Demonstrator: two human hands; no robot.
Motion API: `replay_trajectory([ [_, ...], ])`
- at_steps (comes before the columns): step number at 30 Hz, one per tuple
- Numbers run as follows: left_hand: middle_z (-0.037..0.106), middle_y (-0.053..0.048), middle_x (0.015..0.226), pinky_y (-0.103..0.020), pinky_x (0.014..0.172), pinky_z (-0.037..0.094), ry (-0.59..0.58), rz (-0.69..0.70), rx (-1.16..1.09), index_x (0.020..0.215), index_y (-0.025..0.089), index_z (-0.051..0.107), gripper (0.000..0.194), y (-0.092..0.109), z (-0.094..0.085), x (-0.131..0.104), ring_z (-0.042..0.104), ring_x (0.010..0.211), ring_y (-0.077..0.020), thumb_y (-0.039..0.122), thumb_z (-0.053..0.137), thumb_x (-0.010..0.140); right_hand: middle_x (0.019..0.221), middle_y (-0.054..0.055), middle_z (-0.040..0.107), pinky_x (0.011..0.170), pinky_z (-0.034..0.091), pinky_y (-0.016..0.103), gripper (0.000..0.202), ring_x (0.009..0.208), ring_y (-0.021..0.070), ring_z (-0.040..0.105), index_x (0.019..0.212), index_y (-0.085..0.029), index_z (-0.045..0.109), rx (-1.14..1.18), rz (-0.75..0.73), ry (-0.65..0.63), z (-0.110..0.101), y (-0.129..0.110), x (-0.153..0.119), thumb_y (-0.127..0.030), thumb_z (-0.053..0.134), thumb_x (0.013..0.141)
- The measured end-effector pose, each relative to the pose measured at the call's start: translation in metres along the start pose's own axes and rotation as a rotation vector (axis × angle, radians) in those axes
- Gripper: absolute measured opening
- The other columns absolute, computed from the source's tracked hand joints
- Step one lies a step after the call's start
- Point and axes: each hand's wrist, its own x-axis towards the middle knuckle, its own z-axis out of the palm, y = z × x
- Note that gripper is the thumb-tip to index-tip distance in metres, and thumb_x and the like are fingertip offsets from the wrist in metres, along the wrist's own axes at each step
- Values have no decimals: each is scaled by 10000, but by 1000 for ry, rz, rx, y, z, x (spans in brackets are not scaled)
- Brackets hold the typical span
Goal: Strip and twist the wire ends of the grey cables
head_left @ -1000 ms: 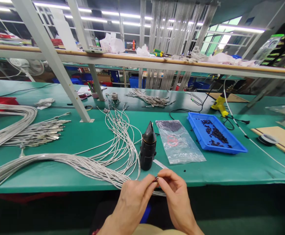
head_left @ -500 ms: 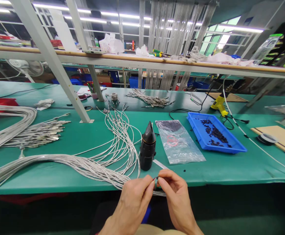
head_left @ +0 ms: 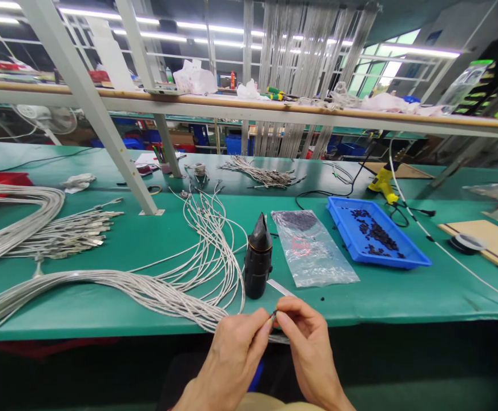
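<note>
Grey steel cable end (head_left: 273, 313) pinched between your fingertips at the green bench edge (head_left: 103, 319) | left hand (head_left: 236, 354) and right hand (head_left: 306, 342) both closed on it | cable runs left-right, bundle trailing left | black cone tool (head_left: 258, 257) just beyond.

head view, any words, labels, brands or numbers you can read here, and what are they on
No text can be read anywhere in this view.
Clear bag: a red round mark is printed on it, too blurred to read.
Bottles and tools on the shelf: any labels are too small to read.
Black tool, blue tray and cables: no print shows.
The small dark part pinched between the left hand and right hand shows no marking.
</note>
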Motion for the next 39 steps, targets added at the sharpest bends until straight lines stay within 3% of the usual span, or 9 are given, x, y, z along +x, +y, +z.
replay_trajectory([
  [9,543,37,634,-235,562,356,-72,-44,-15,777,210,537,300,0,-1,1,506,564,-121,242,356,1015,908,14,632,793,499,227,69,861,149,590,898,-229,709,-33,-24,-47,-1,-1,0,-263,725,840],
  [19,533,29,627,-245,563,345,-58,-49,44,763,207,522,315,0,1,-2,489,563,-130,241,330,1011,943,34,618,811,494,243,49,905,173,582,899,-228,713,-150,-118,-119,-2,-10,3,-250,686,865],
  [27,532,26,643,-237,619,370,-197,-175,-115,724,207,475,349,2,-1,-3,506,633,-134,320,319,1015,899,16,623,792,462,215,172,857,148,574,1017,-241,704,-76,84,-221,-13,-13,5,-318,693,864],
  [33,563,8,701,-236,613,369,-236,-180,-177,769,200,522,324,2,-2,-2,512,656,-139,303,333,1010,888,13,614,779,468,221,169,831,139,566,1034,-246,682,-158,45,-276,-12,-17,6,-325,670,884],
  [39,595,-6,751,-256,679,387,-234,-146,-203,846,194,570,300,2,-1,-2,528,714,-155,309,348,1013,835,5,622,695,489,217,158,755,131,567,964,-230,677,-89,75,-224,-12,-12,6,-309,729,837],
])
